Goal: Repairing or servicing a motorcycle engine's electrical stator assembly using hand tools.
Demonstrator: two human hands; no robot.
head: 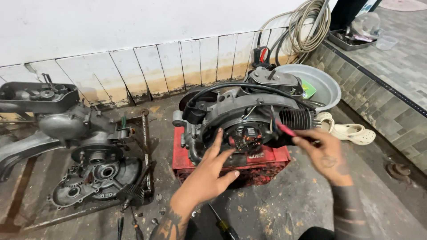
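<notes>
A grey scooter engine [242,111] rests on a red crate [267,158] on the concrete floor. Its round stator with copper coils [247,135] faces me. My left hand [209,175] is spread open, fingertips resting on the lower left rim of the stator. My right hand [322,153] grips a red-handled tool [284,129] whose tip points at the right side of the stator, beside the finned cylinder [296,118].
An opened engine case [95,175] and another engine half [58,120] lie to the left. Screwdrivers [224,226] and loose bolts lie on the floor in front. A metal basin [322,86], white clogs [351,131], coiled hoses [307,26] and a tiled step [387,106] are to the right.
</notes>
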